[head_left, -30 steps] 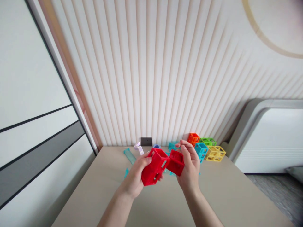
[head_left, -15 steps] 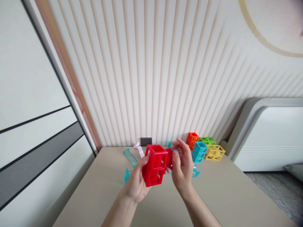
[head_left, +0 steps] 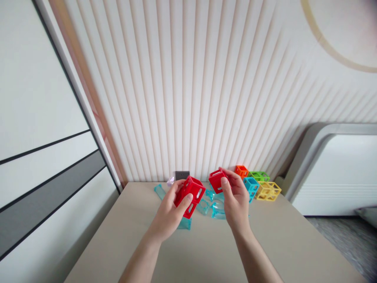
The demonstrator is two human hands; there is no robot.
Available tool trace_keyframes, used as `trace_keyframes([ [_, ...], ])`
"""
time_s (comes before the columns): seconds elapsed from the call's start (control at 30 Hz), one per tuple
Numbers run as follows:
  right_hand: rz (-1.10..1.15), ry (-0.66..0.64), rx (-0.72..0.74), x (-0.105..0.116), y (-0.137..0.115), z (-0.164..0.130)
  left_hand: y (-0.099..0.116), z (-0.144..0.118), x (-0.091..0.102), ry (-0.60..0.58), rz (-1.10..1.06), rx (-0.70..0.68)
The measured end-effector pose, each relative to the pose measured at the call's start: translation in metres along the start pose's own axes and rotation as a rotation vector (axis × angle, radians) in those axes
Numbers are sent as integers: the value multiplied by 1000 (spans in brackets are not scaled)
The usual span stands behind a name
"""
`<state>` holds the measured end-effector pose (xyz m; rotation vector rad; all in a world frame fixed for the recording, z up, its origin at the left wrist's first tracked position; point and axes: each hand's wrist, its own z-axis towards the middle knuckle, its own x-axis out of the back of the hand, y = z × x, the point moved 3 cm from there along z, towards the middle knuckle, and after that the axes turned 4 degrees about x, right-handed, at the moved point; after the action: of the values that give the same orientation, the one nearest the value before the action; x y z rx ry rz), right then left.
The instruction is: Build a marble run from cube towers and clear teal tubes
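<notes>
Fingers of your left hand (head_left: 171,210) gripped a red double cube frame (head_left: 189,195); left of the orange cube (head_left: 241,171), your right hand (head_left: 235,198) pinched a single red cube (head_left: 216,180).

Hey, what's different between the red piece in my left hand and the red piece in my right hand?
The red piece in the left hand is longer, seemingly two open cubes joined; the red piece in the right hand is a single small cube. The left hand wraps the longer piece from below, tilted; the right hand pinches the small cube at the fingertips, held higher. They are apart, not touching. Both are red open-frame plastic blocks held above the table.
</notes>
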<state>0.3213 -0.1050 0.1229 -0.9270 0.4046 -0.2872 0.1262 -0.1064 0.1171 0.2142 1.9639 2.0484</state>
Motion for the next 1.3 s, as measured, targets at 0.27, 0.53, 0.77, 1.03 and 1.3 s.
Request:
trace_keyframes([
  [0.27,29,-242,-79,-10,-3,-8,-7,1,-27,-72,28,-5],
  [0.53,141,-280,-180,-28,3,-26,-18,5,-38,99,-117,-41],
  [0.77,-14,-308,-80,-36,-1,-37,-15,-3,-39,101,159,-142],
  [1.03,0,-314,-72,-43,0,-55,-13,-5,-34,296,79,-210],
  [1.3,245,-193,-242,-40,-6,-51,-13,-1,-31,186,-52,-114],
])
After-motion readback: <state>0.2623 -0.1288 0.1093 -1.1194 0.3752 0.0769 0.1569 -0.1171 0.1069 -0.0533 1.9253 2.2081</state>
